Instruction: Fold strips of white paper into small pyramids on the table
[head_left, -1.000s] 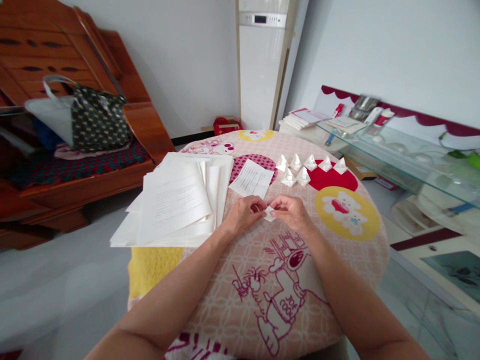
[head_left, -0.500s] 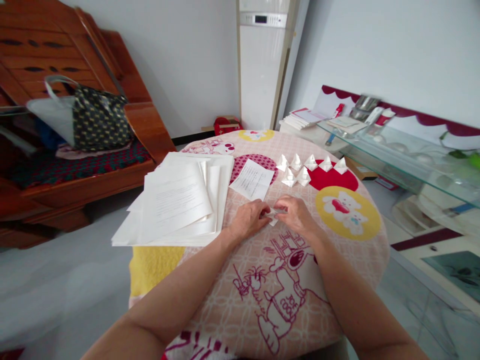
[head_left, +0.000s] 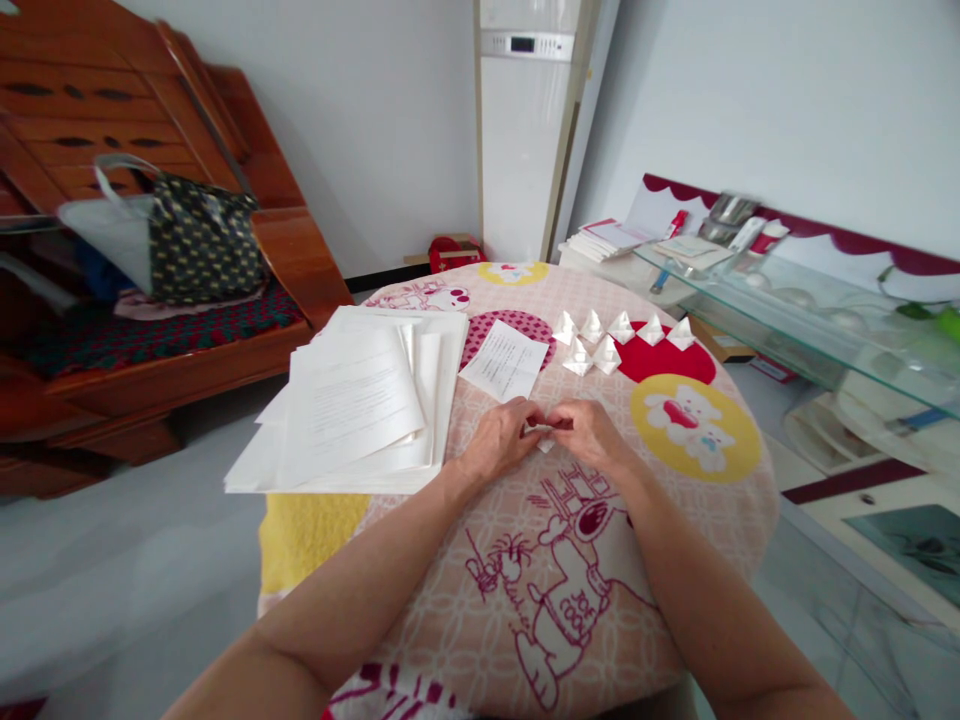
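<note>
Both hands meet over the middle of the table, fingers bent around a small piece of folded white paper (head_left: 544, 444). My left hand (head_left: 504, 437) pinches it from the left, and my right hand (head_left: 585, 432) pinches it from the right. Most of the folded paper is hidden by the fingers; a pale tip pokes out below them. Just beyond the hands lies a square sheet with printed lines (head_left: 505, 360). Several small folded paper boats (head_left: 592, 327) stand in two rows further back to the right.
A stack of white paper (head_left: 352, 410) covers the table's left side, some sheets printed. The round table wears a patterned cloth (head_left: 427, 590). To the right stands a glass-topped cabinet (head_left: 795, 310), to the left a wooden bench (head_left: 285, 250) with a dotted bag (head_left: 202, 240).
My hands have drawn closer together over the folded paper, and less of it shows between the fingers. The boats and the paper stack have stayed put.
</note>
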